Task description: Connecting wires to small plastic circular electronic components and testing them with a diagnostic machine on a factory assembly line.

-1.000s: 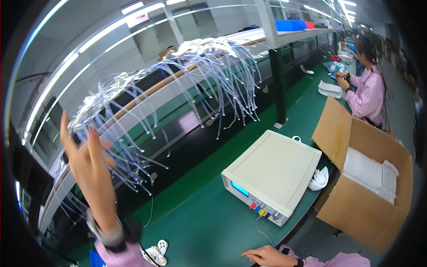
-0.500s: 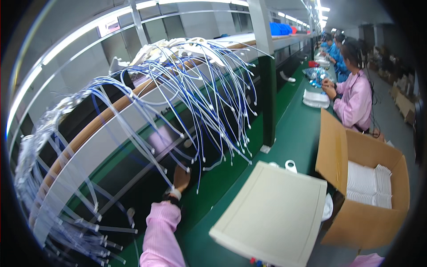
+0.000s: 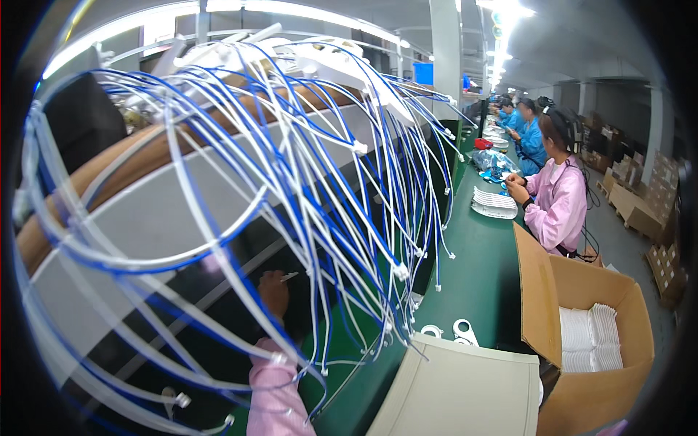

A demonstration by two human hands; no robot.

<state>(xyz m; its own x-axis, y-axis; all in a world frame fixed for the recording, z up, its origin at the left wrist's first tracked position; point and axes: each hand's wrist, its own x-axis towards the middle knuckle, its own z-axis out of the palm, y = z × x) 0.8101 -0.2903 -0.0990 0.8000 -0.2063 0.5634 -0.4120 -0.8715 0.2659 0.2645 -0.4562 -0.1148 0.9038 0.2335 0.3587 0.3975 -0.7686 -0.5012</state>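
My left hand reaches in under the shelf, behind a curtain of hanging cables. Its fingers are curled, and a small white piece sticks out at the fingertips; its kind is too small to tell. The blue and white cables with white plug ends drape down over the shelf edge, some crossing in front of my pink sleeve. They hang from a heap of white plastic parts on the shelf. My right hand is outside the picture.
A beige panel lies on the green bench, beside a white ringed part. To the right, an open cardboard box holds stacked white parts. Farther along sits a co-worker in pink, near white curved parts.
My view has moved closer to the cables, which now fill more of the picture. My left hand has reached farther under the shelf, and a white piece now shows at its fingertips.
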